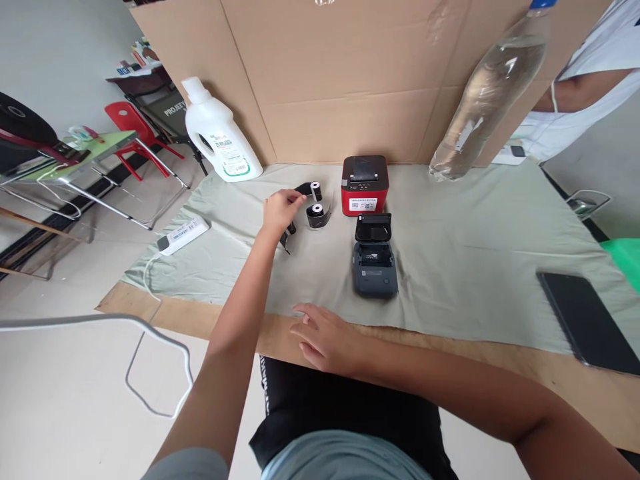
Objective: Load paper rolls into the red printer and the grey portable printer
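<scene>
My left hand (283,208) reaches over the cloth, thumb and forefinger pinched together beside a small black paper roll (317,193) with a white core. What lies in the pinch is too small to make out. A second black roll (317,217), partly unwound, stands just nearer to me, and a loose black strip (287,238) shows under my left wrist. My right hand (330,339) rests at the front edge of the table, fingers loosely apart and holding nothing. Beyond it sits a small dark grey label printer (375,272) with its lid raised. Behind that is a red and black printer (365,187).
A white detergent bottle (223,137) and a large water bottle (493,93) lean on the cardboard panel (350,80). A white power strip (183,235) lies left, a black phone (590,320) right. Behind the panel at right is a person's arm (585,91).
</scene>
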Action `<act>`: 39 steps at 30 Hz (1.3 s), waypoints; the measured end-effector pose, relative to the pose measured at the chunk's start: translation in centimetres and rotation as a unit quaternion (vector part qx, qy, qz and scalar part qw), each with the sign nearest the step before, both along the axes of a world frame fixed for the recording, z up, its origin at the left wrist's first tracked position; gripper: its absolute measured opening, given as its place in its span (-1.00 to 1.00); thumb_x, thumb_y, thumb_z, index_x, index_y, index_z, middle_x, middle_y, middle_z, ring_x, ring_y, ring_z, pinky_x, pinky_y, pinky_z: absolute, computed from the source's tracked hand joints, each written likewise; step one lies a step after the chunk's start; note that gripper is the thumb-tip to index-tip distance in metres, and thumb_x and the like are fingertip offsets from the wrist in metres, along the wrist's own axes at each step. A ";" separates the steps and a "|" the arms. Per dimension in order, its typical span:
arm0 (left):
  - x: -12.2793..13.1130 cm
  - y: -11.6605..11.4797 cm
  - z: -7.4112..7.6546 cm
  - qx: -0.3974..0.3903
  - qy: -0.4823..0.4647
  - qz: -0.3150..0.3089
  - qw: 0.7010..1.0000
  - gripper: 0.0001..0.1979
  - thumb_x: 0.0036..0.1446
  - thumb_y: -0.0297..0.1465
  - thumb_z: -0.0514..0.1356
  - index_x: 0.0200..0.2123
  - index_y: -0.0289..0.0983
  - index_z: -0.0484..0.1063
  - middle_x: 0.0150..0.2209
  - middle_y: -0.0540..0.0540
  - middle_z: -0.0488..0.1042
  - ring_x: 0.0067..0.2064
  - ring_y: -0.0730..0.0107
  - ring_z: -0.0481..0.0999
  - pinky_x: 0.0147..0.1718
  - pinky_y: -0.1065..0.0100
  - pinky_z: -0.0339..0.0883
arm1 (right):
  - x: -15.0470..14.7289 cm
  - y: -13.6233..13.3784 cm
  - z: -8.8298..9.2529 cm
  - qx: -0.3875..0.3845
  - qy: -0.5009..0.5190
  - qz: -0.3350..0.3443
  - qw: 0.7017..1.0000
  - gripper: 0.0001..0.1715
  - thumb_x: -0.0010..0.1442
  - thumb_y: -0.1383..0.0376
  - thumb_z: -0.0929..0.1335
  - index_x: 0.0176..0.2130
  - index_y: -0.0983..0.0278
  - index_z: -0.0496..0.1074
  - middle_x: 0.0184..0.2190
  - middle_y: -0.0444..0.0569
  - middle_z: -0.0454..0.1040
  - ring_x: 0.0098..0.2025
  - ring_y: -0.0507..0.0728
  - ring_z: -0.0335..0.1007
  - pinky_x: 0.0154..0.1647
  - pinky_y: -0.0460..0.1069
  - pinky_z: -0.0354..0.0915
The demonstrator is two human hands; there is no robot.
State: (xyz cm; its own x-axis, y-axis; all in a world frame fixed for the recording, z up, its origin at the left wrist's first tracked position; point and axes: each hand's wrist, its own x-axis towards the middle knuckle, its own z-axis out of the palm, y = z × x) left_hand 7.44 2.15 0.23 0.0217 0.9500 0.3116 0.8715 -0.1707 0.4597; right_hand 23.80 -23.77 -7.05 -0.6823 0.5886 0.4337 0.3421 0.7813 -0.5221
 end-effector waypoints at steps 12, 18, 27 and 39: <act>3.2 6.7 1.7 -0.051 0.171 -0.071 0.981 -0.56 0.20 -0.36 0.21 0.15 -0.07 0.51 0.20 -0.13 0.53 0.24 -0.06 0.39 0.23 -0.03 0.08 | 0.1 0.2 0.3 -0.018 -0.015 0.007 1.000 -0.75 0.26 0.39 0.34 -0.04 0.31 0.44 0.16 0.28 0.38 -0.07 0.17 0.44 0.06 0.12 0.43; 3.8 8.8 0.7 -0.052 0.164 -0.146 0.974 -0.73 -0.01 -0.45 0.35 -0.18 -0.14 0.62 -0.05 -0.21 0.63 0.17 -0.16 0.37 0.23 -0.08 0.00 | 0.2 0.2 0.2 -0.028 -0.019 0.006 0.999 -0.77 0.27 0.38 0.33 -0.05 0.30 0.45 0.18 0.28 0.37 -0.09 0.16 0.44 0.04 0.11 0.44; 4.1 0.3 5.5 0.055 -0.392 -0.019 0.918 -0.61 0.35 -0.09 0.12 -0.41 -0.25 0.40 -0.38 -0.06 0.44 -0.23 0.31 0.50 -0.23 0.33 0.33 | 2.1 1.8 3.8 0.134 0.122 -0.067 0.981 -0.81 0.25 0.44 0.30 -0.15 0.24 0.44 -0.07 0.12 0.51 -0.20 0.12 0.41 -0.14 0.04 0.43; 11.4 -10.4 -1.7 -0.038 -0.395 -0.282 0.873 -0.56 0.10 -0.06 0.36 -0.55 -0.23 0.31 -0.58 0.08 0.16 -0.50 0.50 0.16 -0.45 0.35 0.11 | 15.1 9.7 13.9 -0.026 0.037 -0.322 0.946 -0.79 0.25 0.36 0.31 -0.14 0.23 0.51 -0.20 -0.01 0.55 -0.30 0.10 0.42 -0.32 -0.01 0.31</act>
State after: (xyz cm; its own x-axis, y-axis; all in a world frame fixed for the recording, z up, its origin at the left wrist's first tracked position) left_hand 18.87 -8.26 -1.48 0.2998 0.8761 0.3776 0.0631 -0.4132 0.9085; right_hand 38.95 -14.09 6.84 -0.1443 0.8940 0.4242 0.6994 0.3954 -0.5954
